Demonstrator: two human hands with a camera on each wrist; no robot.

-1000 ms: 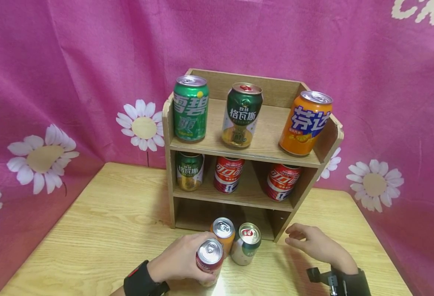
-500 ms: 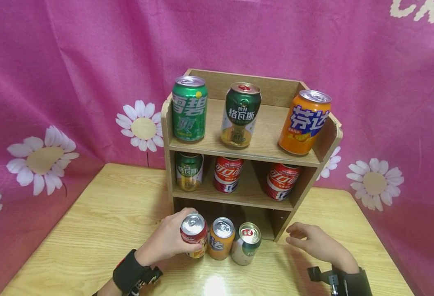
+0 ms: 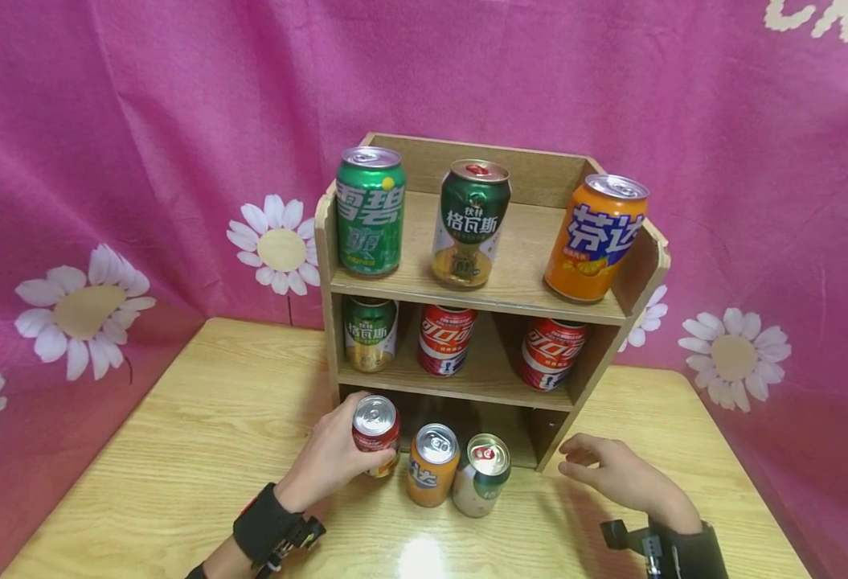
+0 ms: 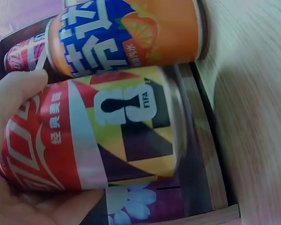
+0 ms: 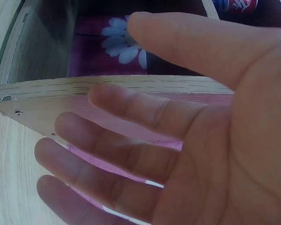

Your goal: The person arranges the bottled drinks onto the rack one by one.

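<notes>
My left hand (image 3: 333, 450) grips a red cola can (image 3: 375, 438) by its upper part, at the left front of the shelf's bottom level. In the left wrist view the cola can (image 4: 93, 131) shows a patterned lower half, with an orange soda can (image 4: 131, 35) beyond it. On the table, right of the held can, stand the orange soda can (image 3: 432, 466) and a pale green-and-white can (image 3: 483, 476). Beside the shelf's right side my right hand (image 3: 612, 470) holds nothing; its fingers and palm (image 5: 192, 154) lie relaxed in the right wrist view.
A wooden shelf (image 3: 460, 394) stands on the table (image 3: 235, 402) before a pink flowered cloth (image 3: 250, 96). Its top bears a green soda can (image 3: 370, 213), a dark green can (image 3: 471, 225) and an orange can (image 3: 597, 239). The middle level bears a green can (image 3: 370, 334) and two red cans (image 3: 447, 342).
My left hand has carried the cola can left and then forward, from in front of the orange can to the shelf's lower left. My right hand stays put.
</notes>
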